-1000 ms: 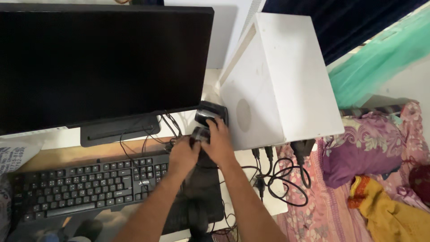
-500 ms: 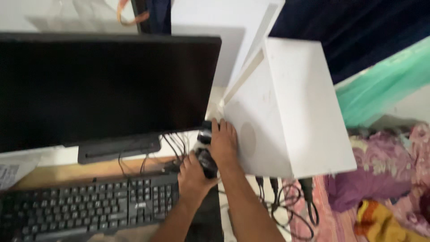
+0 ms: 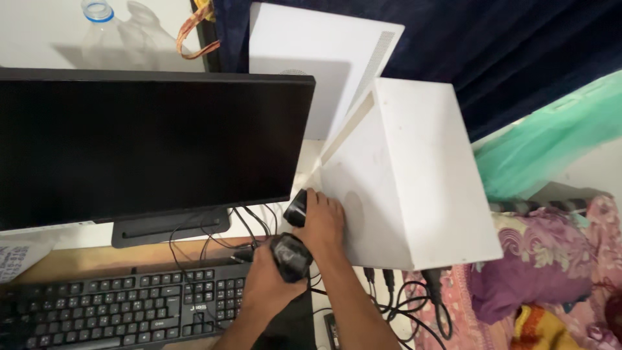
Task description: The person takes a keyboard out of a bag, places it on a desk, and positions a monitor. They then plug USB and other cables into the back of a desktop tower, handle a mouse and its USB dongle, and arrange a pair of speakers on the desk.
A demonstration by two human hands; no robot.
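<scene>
My left hand is closed around a small black speaker, fingers wrapped about its body, and holds it just above the keyboard's right end, near the front of the desk. My right hand lies over a second black speaker, fingers curled on its top; I cannot tell whether I truly clamp it or only rest on it. That second speaker sits on the desk between the monitor's right edge and the white computer case, touching or just beside the case's front face. Black cables run from under the monitor stand toward my hands, and more cables hang in loops from the case's lower edge off the right side of the desk. The only container in view is a clear plastic bottle with a blue ring at its neck, far back at the left behind the monitor; what it holds I cannot make out. The desk is pale wood, with a printed paper at its left edge. Behind the case stands a white panel against a dark blue curtain. To the right lie a green cloth and purple flowered bedding.
</scene>
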